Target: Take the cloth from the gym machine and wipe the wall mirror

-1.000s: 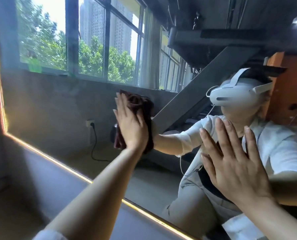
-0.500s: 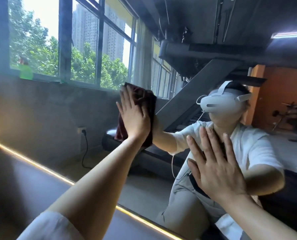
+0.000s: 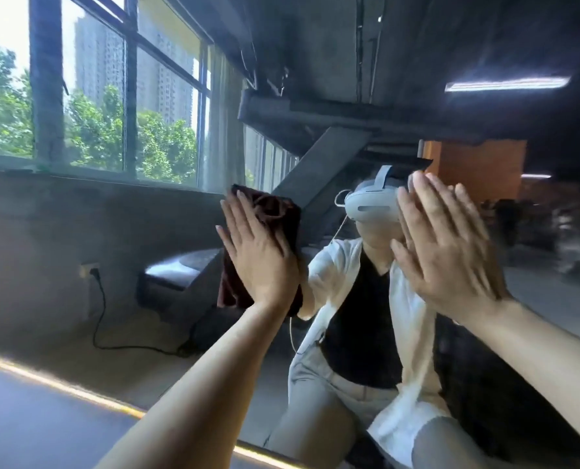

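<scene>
Cloth (image 3: 275, 214) (dark red, no legible writing) pressed to mirror (image 3: 79, 265) under flat left hand (image 3: 261, 258); right hand (image 3: 447, 252) flat-fingered.

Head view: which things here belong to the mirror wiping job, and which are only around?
Job: left hand, dark red cloth, wall mirror, right hand.
Only around, reflected: power cable, ceiling light, windows.

You're seeing a plain dark maroon fabric cloth (image 3: 275, 214) — white overshirt (image 3: 413, 316), black top, grey trousers reflected — orange lit mirror edge strip (image 3: 79, 390).
</scene>
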`<state>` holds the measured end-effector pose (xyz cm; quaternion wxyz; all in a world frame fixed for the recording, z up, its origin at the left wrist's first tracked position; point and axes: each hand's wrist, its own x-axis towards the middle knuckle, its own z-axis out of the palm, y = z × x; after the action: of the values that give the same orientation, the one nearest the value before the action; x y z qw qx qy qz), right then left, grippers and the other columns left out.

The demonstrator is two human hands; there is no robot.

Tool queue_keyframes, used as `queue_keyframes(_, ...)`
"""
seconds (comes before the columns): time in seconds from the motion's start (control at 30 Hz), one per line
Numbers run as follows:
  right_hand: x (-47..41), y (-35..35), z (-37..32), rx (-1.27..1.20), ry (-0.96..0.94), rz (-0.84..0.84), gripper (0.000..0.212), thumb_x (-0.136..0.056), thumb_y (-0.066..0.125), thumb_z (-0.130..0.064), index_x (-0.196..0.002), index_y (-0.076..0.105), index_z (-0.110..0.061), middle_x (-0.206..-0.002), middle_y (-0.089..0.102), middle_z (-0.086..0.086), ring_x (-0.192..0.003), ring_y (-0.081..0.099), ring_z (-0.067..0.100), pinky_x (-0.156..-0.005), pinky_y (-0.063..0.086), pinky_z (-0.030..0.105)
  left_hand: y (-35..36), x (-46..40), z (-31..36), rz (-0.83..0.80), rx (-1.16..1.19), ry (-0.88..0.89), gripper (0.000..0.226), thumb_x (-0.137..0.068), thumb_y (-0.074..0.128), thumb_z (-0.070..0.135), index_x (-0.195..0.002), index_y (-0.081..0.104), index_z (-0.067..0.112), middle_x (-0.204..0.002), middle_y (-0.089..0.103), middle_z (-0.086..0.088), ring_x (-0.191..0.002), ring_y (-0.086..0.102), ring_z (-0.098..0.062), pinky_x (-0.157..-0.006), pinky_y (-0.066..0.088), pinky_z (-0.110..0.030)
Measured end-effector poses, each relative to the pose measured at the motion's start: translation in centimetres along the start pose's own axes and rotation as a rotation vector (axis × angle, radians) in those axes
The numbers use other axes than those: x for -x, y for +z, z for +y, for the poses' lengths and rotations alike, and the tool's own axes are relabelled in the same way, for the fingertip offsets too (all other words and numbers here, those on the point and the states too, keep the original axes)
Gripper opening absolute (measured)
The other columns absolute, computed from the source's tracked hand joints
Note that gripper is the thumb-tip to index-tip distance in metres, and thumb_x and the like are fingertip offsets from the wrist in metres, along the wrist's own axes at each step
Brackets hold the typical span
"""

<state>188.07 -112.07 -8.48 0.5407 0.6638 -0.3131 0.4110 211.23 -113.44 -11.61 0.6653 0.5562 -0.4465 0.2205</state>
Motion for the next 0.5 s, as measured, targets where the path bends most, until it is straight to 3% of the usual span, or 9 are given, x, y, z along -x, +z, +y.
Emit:
queue_keyframes(0.13,-0.9,0.6,0.6,-0.001,-0.062,-0.033,0.06,-0.102,0.042,-0.036,-0.151,0.041,-0.002,-0.16,0.033,0.021,-0.149,0.032,0.034,-0.122,0.024,0.053,0.6,1.9,3.3,-0.146,-0.068,0.642,0.066,-0.096,0.035,0.027,-0.156,0.019,0.003,-0.164,0.013,-0.01,-0.153,0.012,-0.022,-0.125,0.003,-0.038)
queue_keyframes(0.2,-1.8,0.0,2.3,0.0,-0.108,-0.02,0.057,-0.1,0.043,-0.033,-0.15,0.045,-0.005,-0.159,0.035,0.021,-0.148,0.034,0.034,-0.121,0.025,0.054,0.1,-0.8,2.1,-0.177,-0.121,0.812,0.065,-0.098,0.033,0.029,-0.156,0.017,0.005,-0.165,0.015,-0.01,-0.153,0.01,-0.02,-0.125,0.004,-0.037)
queue_keyframes(0.23,-2.5,-0.4,3.7,0.017,-0.103,0.002,0.056,-0.099,0.043,-0.032,-0.15,0.047,-0.007,-0.158,0.036,0.021,-0.147,0.035,0.035,-0.121,0.025,0.054,-0.1,-3.0,1.9,-0.168,-0.146,0.781,0.066,-0.098,0.031,0.03,-0.157,0.015,0.006,-0.166,0.014,-0.009,-0.154,0.006,-0.021,-0.125,0.002,-0.037)
queue_keyframes(0.37,-4.7,-1.3,7.5,0.107,0.049,0.045,0.06,-0.101,0.04,-0.038,-0.155,0.039,-0.012,-0.161,0.03,0.023,-0.149,0.028,0.037,-0.123,0.017,0.054,-0.2,-11.2,6.7,-0.031,-0.089,0.191,0.063,-0.105,0.03,0.029,-0.159,0.005,0.008,-0.167,0.002,-0.008,-0.153,-0.007,-0.031,-0.124,-0.004,-0.043)
queue_keyframes(0.4,-4.8,-1.1,7.4,0.125,0.059,0.041,0.061,-0.103,0.037,-0.04,-0.156,0.036,-0.011,-0.162,0.027,0.023,-0.15,0.026,0.037,-0.123,0.015,0.055,0.2,-11.6,8.5,-0.01,-0.092,0.147,0.064,-0.104,0.027,0.032,-0.159,0.005,0.009,-0.167,0.003,-0.007,-0.154,-0.004,-0.028,-0.123,-0.003,-0.044)
queue_keyframes(0.43,-4.8,-0.9,7.3,0.136,0.058,0.039,0.062,-0.104,0.033,-0.043,-0.156,0.034,-0.01,-0.162,0.025,0.024,-0.151,0.024,0.037,-0.123,0.015,0.056,0.7,-11.2,10.1,0.017,-0.084,0.189,0.065,-0.101,0.023,0.036,-0.159,0.008,0.009,-0.167,0.006,-0.006,-0.154,0.001,-0.025,-0.124,-0.001,-0.045)
queue_keyframes(0.5,-4.6,-0.5,7.1,0.143,0.05,0.039,0.063,-0.105,0.03,-0.045,-0.156,0.034,-0.008,-0.162,0.024,0.025,-0.151,0.024,0.038,-0.122,0.017,0.058,1.5,-9.1,12.0,-0.004,-0.063,0.475,0.067,-0.099,0.021,0.04,-0.158,0.015,0.008,-0.166,0.013,-0.007,-0.154,0.01,-0.021,-0.125,0.003,-0.044)
